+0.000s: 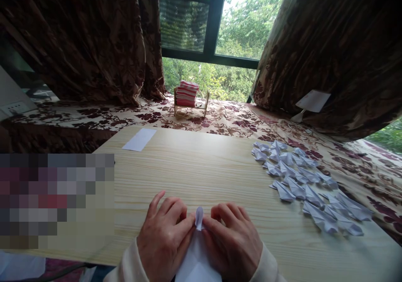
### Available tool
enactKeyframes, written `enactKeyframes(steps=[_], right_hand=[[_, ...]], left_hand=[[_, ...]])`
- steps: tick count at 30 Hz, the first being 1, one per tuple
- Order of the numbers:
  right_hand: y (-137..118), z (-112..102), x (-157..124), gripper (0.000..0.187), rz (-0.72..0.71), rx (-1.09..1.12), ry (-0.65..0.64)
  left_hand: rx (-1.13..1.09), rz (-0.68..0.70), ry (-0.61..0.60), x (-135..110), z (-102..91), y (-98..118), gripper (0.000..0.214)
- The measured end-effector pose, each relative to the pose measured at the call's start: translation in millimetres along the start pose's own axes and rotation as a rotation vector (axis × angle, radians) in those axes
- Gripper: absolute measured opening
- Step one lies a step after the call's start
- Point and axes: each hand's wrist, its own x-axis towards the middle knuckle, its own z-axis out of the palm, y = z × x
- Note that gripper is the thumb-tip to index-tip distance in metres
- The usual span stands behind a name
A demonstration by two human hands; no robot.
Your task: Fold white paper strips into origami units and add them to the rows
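My left hand (165,238) and my right hand (232,238) press together on a white sheet of paper (197,261) at the near edge of a light wooden table (201,169). The fingertips of both hands pinch a small upright fold of that paper (199,217) between them. Most of the sheet is hidden under my palms. Several folded white paper shapes (301,181) lie in rows on the right side of the table, apart from my hands.
A flat white paper slip (139,139) lies at the table's far left. A small wooden rack with a red-striped stack (187,94) stands on the flowered cloth by the window. Dark patterned curtains hang on both sides. A blurred patch (56,200) covers the left.
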Motion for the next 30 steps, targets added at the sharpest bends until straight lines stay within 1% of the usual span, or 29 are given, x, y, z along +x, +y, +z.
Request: enactKeyframes(steps=[3,5,7,9,12,15,18,19,21,24,30], right_hand=[[1.9,-1.1,-0.9,0.014,-0.052,-0.009,0.031],[3.9,-1.7,-2.2,0.015,-0.104,-0.01,0.112],[6.0,-2.0,-3.6,0.017,-0.107,0.004,0.188],[8.3,-1.3,-4.3,0.014,-0.036,0.049,0.207],[11.6,3.2,-2.9,0.006,0.11,0.11,0.161],[12.9,10.6,0.8,0.013,0.225,0.092,0.119],[11.0,15.9,3.1,0.016,0.286,0.045,0.152],[10.1,16.5,3.2,0.015,0.27,0.043,0.17],[8.5,15.7,2.5,0.011,0.182,0.069,0.188],[7.8,11.7,0.7,0.013,0.058,0.124,0.164],[7.1,8.3,-0.2,0.017,-0.018,0.137,0.125]], left_hand=[[0.006,0.023,0.007,-0.8,1.2,-3.2,0.021],[0.01,0.038,0.021,-1.2,2.5,-4.7,0.021],[0.01,0.05,0.046,-1.6,3.8,-5.4,0.021],[0.002,0.06,0.071,-2.1,4.7,-5.7,0.021],[-0.018,0.065,0.094,-2.9,5.3,-6.0,0.021],[-0.027,0.06,0.09,-3.0,4.9,-6.3,0.021],[-0.034,0.054,0.079,-2.1,4.4,-5.8,0.02],[-0.038,0.048,0.075,-1.8,4.2,-5.4,0.019],[-0.046,0.032,0.066,-1.4,3.8,-4.7,0.019],[-0.051,0.02,0.06,-1.2,3.7,-4.3,0.02],[-0.033,0.032,0.07,-1.2,5.2,-4.7,0.022]])
